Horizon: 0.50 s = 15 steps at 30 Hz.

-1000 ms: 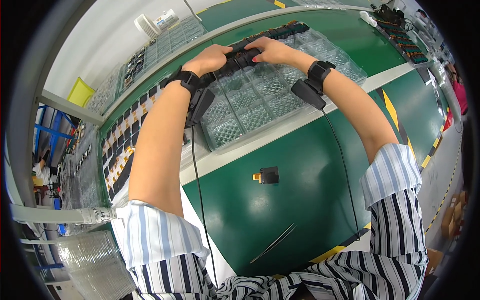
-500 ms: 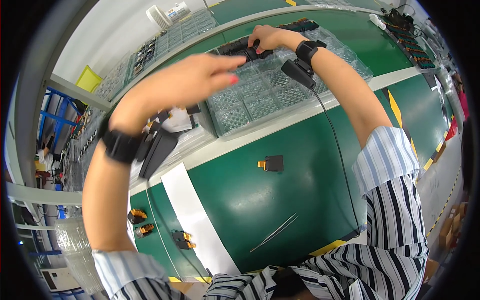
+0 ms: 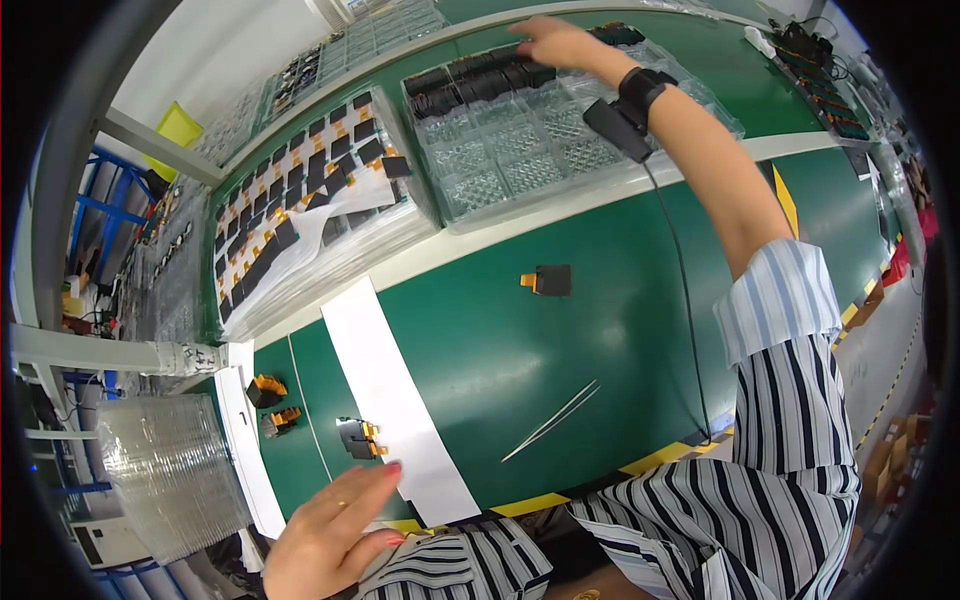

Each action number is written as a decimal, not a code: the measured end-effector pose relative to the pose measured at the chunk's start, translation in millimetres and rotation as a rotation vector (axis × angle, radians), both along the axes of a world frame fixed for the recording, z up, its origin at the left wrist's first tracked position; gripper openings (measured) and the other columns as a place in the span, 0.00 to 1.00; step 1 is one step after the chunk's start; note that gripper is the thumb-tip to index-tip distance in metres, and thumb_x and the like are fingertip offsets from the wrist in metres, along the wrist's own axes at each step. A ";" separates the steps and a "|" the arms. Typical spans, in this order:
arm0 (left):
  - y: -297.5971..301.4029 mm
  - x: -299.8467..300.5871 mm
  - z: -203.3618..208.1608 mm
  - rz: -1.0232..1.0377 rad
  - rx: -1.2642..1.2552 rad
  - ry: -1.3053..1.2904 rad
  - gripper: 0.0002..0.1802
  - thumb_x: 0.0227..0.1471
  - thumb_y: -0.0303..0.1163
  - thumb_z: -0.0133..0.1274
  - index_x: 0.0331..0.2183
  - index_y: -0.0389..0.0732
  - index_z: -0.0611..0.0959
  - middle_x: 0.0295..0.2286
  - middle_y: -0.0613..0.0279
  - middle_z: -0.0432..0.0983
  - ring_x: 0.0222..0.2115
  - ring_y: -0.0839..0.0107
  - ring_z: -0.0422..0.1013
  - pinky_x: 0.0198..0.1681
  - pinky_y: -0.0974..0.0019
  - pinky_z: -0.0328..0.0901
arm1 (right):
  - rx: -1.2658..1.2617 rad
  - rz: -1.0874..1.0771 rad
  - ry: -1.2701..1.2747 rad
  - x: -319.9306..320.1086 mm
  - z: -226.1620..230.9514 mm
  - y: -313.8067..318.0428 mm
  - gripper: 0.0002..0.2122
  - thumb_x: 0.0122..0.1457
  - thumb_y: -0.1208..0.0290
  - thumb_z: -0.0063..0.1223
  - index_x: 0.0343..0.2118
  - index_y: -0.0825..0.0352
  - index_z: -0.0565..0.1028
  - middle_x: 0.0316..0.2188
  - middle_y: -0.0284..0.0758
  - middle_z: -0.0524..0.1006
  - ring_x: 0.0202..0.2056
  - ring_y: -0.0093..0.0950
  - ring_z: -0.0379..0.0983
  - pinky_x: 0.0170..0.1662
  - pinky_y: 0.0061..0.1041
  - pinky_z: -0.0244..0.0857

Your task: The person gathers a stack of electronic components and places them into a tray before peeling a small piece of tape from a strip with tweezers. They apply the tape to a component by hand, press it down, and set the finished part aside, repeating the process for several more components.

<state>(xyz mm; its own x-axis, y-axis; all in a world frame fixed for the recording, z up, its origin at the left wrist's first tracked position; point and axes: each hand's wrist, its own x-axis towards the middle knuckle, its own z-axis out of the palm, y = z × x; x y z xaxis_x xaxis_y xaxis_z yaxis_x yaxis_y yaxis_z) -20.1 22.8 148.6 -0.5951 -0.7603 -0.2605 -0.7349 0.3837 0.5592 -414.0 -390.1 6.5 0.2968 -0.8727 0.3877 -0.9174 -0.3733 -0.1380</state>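
Right fingers: the fingers [image 3: 528, 30] of the right hand [image 3: 560, 42] are stretched out flat and rest on the row of small black parts [image 3: 480, 82] at the far edge of the clear plastic tray [image 3: 520, 160]. They do not close around any part.
Right wrist: a black band [image 3: 640, 85] sits on it, with a black box [image 3: 610, 128] under the wrist and a thin cable [image 3: 685, 290] that runs down along the arm.
Left fingers: the fingers [image 3: 375, 485] of the left hand [image 3: 325, 535] are spread open and hold nothing. The fingertips lie at the lower end of the white paper strip [image 3: 395, 400]; if they touch it, I cannot tell.
Near the left hand: a small black part with orange tabs [image 3: 358, 437] lies just beside the strip, and two more [image 3: 272, 403] are further to the left.
Black parts: most of them fill the far rows of the clear tray; the near cells of the tray look empty.
Second tray: on the left, a tray with black and orange pieces [image 3: 300, 200] lies partly under white sheets.
Table: the green table [image 3: 620, 360] carries one single black part [image 3: 550, 280] in the middle, well apart from both hands, and metal tweezers [image 3: 550, 420] nearer to the person.
Edge: a stack of clear trays [image 3: 170, 475] stands at the lower left.
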 end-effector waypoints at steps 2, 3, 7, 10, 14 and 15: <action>30.3 23.1 -32.3 0.285 0.030 0.178 0.23 0.45 0.27 0.52 0.45 0.33 0.70 0.31 0.51 0.73 0.30 0.65 0.69 0.31 0.70 0.64 | -0.105 -0.094 -0.074 -43.6 -2.6 -21.4 0.13 0.51 0.63 0.49 0.37 0.62 0.75 0.32 0.39 0.75 0.34 0.34 0.72 0.38 0.31 0.65; 46.3 35.0 -51.4 0.607 0.064 0.324 0.19 0.48 0.26 0.50 0.44 0.33 0.72 0.25 0.54 0.74 0.23 0.72 0.69 0.25 0.73 0.63 | -0.098 -0.083 -0.078 -32.1 -8.0 -16.3 0.13 0.51 0.63 0.49 0.37 0.62 0.75 0.32 0.39 0.75 0.34 0.34 0.72 0.38 0.31 0.65; 99.9 47.2 -125.3 0.986 -0.183 0.348 0.14 0.50 0.25 0.46 0.41 0.33 0.74 0.17 0.62 0.71 0.15 0.81 0.62 0.18 0.76 0.57 | 0.119 -0.169 -0.164 -9.6 -3.7 35.7 0.11 0.49 0.62 0.53 0.28 0.65 0.77 0.17 0.36 0.74 0.20 0.28 0.72 0.26 0.27 0.66; 114.4 48.9 -158.2 0.868 -0.371 0.230 0.12 0.49 0.24 0.47 0.38 0.33 0.77 0.16 0.60 0.68 0.13 0.81 0.60 0.16 0.76 0.53 | 0.317 -0.438 -0.474 -11.6 -21.4 23.4 0.11 0.46 0.61 0.57 0.24 0.65 0.77 0.13 0.35 0.72 0.15 0.22 0.69 0.21 0.24 0.64; 109.3 43.6 -180.0 0.671 -0.654 0.143 0.10 0.46 0.21 0.46 0.33 0.32 0.77 0.15 0.56 0.67 0.13 0.72 0.61 0.17 0.71 0.54 | 0.212 -0.467 -0.516 -29.6 -30.2 9.9 0.13 0.43 0.60 0.57 0.22 0.66 0.77 0.15 0.38 0.74 0.17 0.27 0.71 0.24 0.26 0.65; 109.8 44.6 -185.2 0.644 -0.770 0.119 0.09 0.45 0.20 0.45 0.32 0.32 0.77 0.16 0.55 0.68 0.14 0.69 0.62 0.17 0.69 0.54 | 0.222 -0.460 -0.515 -17.1 -29.6 13.9 0.13 0.43 0.60 0.57 0.22 0.66 0.77 0.15 0.38 0.74 0.17 0.27 0.71 0.24 0.26 0.65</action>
<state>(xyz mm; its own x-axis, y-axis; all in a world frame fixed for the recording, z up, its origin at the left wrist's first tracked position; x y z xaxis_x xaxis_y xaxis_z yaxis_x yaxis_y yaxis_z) 24.4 132.6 -36.6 -0.0023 -0.8823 0.4707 -0.8851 0.2209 0.4097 -431.1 -376.1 -23.1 -0.2924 -0.9395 0.1784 -0.7728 0.1223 -0.6227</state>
